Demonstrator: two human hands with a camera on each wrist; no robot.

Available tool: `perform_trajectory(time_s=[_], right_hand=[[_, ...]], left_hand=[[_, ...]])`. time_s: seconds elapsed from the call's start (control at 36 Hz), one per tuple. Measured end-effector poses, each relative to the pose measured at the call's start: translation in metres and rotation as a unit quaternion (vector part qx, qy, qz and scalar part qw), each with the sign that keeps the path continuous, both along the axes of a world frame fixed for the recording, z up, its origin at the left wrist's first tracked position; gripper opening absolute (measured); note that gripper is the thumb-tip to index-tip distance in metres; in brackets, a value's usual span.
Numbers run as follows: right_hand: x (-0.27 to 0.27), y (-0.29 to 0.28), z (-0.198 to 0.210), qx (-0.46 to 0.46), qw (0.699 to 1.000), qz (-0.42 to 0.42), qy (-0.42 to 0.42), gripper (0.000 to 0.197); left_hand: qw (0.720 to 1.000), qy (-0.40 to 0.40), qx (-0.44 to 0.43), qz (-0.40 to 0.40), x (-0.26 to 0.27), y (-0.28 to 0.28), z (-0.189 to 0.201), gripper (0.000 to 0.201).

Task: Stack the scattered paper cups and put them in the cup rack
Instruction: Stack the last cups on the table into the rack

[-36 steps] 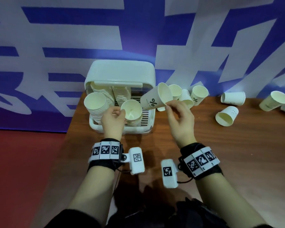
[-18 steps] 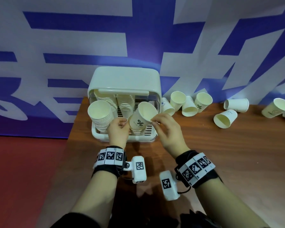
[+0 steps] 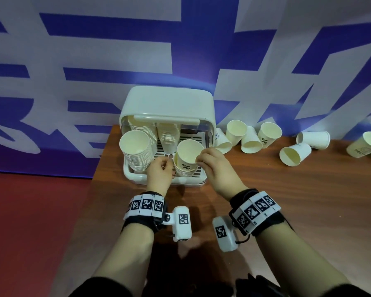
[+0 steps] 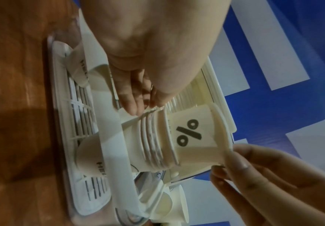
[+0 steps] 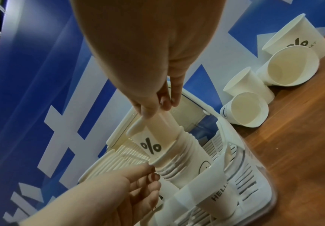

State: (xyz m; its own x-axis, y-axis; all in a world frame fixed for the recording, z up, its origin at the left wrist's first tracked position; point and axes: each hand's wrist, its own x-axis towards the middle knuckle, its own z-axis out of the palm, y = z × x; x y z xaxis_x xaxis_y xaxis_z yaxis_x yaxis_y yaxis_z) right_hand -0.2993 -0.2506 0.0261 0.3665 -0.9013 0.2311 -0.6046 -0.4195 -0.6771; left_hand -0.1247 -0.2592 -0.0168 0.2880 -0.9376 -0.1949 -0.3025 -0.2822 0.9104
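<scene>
Paper cup with "%" mark (image 3: pixel 187 156): cream-white, mouth up, tilted, seated partway into the top of a short cup stack (image 3: pixel 185 170) at the front of the cup rack (image 3: pixel 167 103). Cup rack: white plastic, lid raised, slatted floor, also held a taller stack (image 3: pixel 137 155) at front left and more stacks behind. Loose cups (image 3: pixel 250 140): lay scattered on their sides to the right of the rack.

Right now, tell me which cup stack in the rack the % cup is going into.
The short front-right stack, next to the left hand. The right hand pinches the % cup half-nested in it; the tall front-left stack stands untouched.
</scene>
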Motion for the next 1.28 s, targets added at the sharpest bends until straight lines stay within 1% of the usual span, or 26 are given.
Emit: perform_trajectory(time_s=[0.08,0.14,0.25,0.36,0.44,0.53,0.58,0.67,0.69,0.78,0.81,0.89,0.97,1.06,1.11,1.14,1.17,1.22,1.28], right_hand=[[0.003,-0.002,-0.002,0.011,0.999,0.012,0.037,0.017],[0.004,-0.004,-0.006,0.015,0.998,0.017,0.059,0.016],[0.006,-0.004,-0.011,0.033,0.996,0.013,0.077,0.018],[0.009,0.001,-0.013,0.040,0.996,-0.008,0.084,0.022],[0.009,0.003,-0.015,0.046,0.994,-0.027,0.095,0.024],[0.009,0.001,-0.017,0.047,0.993,-0.034,0.107,0.024],[0.010,0.001,-0.019,0.050,0.992,-0.035,0.115,0.023],[0.010,-0.001,-0.024,0.054,0.992,-0.044,0.110,0.020],[0.010,-0.002,-0.026,0.054,0.992,-0.048,0.106,0.019],[0.011,-0.002,-0.029,0.061,0.991,-0.054,0.104,0.019],[0.011,-0.002,-0.029,0.067,0.991,-0.054,0.104,0.019],[0.011,-0.002,-0.028,0.077,0.990,-0.052,0.103,0.021],[0.010,0.000,-0.022,0.094,0.989,-0.053,0.101,0.029],[0.005,0.002,-0.017,0.104,0.990,-0.061,0.076,0.035],[-0.001,0.004,-0.017,0.106,0.990,-0.070,0.056,0.035],[-0.005,0.006,-0.018,0.108,0.990,-0.074,0.049,0.035],[-0.009,0.007,-0.018,0.109,0.990,-0.078,0.044,0.035],[-0.017,0.010,-0.020,0.103,0.991,-0.083,0.032,0.032],[-0.026,0.014,-0.021,0.091,0.992,-0.091,0.008,0.028]], left_hand=[[1.000,-0.017,-0.018,-0.005,-0.001,0.002,0.003,0.017],[1.000,-0.008,-0.024,0.000,-0.002,0.003,0.006,0.019],[1.000,-0.006,-0.024,-0.001,-0.001,0.003,0.012,0.028],[0.999,-0.036,-0.030,-0.022,-0.001,0.004,0.011,0.023],[0.999,-0.031,-0.020,-0.023,0.000,0.003,0.006,0.012],[0.999,-0.027,-0.015,-0.027,0.002,0.001,-0.002,0.012],[0.999,-0.021,-0.015,-0.029,0.003,0.000,-0.006,0.018],[0.999,-0.018,-0.015,-0.025,0.004,-0.001,-0.012,0.037],[0.999,-0.018,-0.013,-0.026,0.004,-0.001,-0.011,0.037],[0.999,-0.033,-0.005,-0.028,0.002,-0.001,-0.009,0.019],[0.999,-0.037,-0.002,-0.027,0.002,-0.001,-0.008,0.016],[0.998,-0.057,0.001,-0.025,0.000,0.000,-0.001,0.017],[0.994,-0.102,-0.005,-0.026,-0.001,0.002,0.006,0.024],[0.987,-0.155,-0.029,-0.030,-0.002,0.004,0.016,0.030],[0.975,-0.213,-0.057,-0.034,-0.005,0.007,0.023,0.030],[0.970,-0.230,-0.075,-0.036,-0.007,0.008,0.026,0.030],[0.966,-0.235,-0.097,-0.040,-0.010,0.009,0.030,0.029],[0.964,-0.218,-0.143,-0.058,-0.017,0.010,0.036,0.026],[0.966,-0.191,-0.158,-0.077,-0.028,0.012,0.041,0.022]])
